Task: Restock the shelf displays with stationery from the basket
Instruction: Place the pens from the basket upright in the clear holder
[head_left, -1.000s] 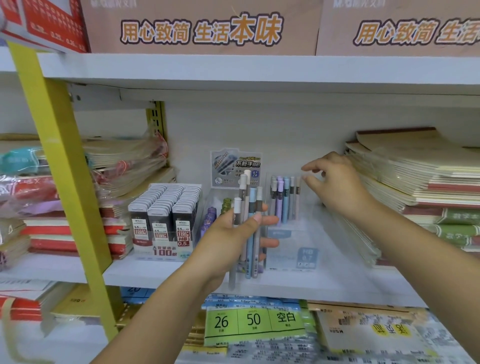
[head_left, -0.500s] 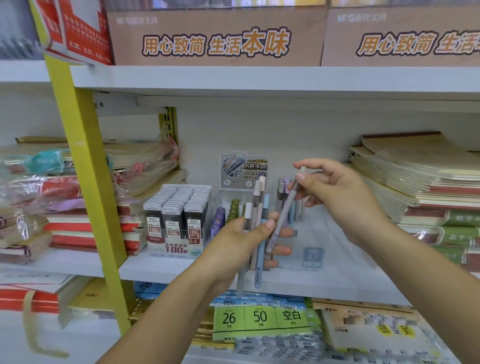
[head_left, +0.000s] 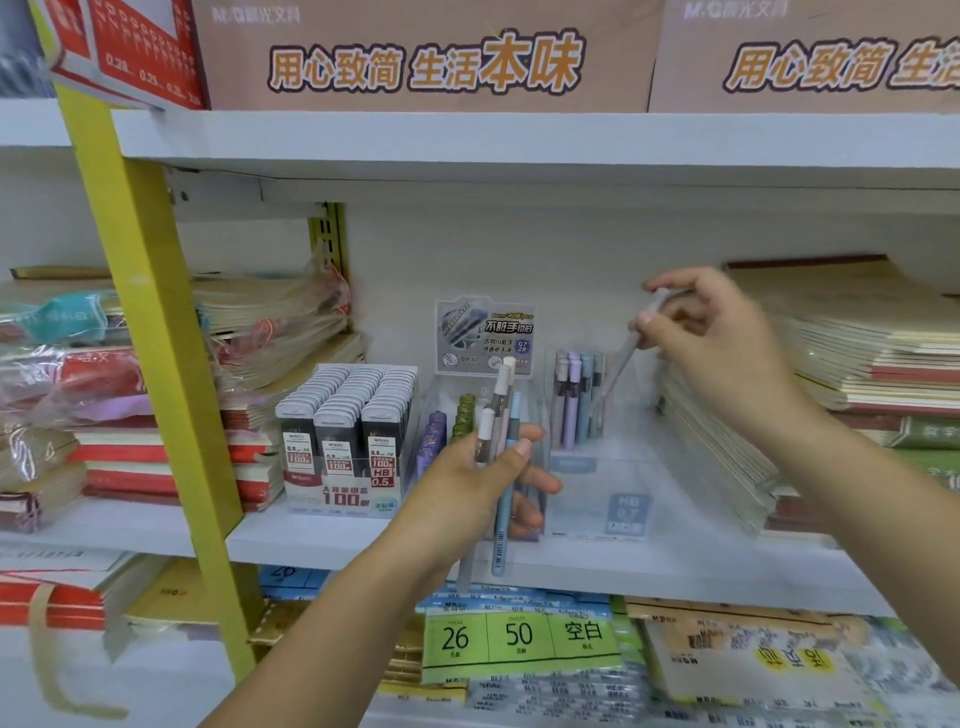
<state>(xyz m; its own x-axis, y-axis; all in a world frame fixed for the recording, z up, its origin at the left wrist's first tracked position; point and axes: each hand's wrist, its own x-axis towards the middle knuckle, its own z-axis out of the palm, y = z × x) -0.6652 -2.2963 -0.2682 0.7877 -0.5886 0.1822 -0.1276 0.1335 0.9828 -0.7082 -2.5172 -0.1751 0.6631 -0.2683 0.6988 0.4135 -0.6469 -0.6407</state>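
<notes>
Since 0.5 s ago R hand (head_left: 727, 353) has pulled one pen (head_left: 625, 357) off the bunch; pinches it tilted, tip over clear holder (head_left: 623, 467). L hand (head_left: 467, 488) grips remaining pens (head_left: 501, 415) just in front of shelf (head_left: 675, 566).

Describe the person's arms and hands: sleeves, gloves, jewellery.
The left hand and right hand are bare: no gloves, rings or watch show. The left forearm and right forearm are uncovered to the picture's edge; no sleeve is in view.
</notes>
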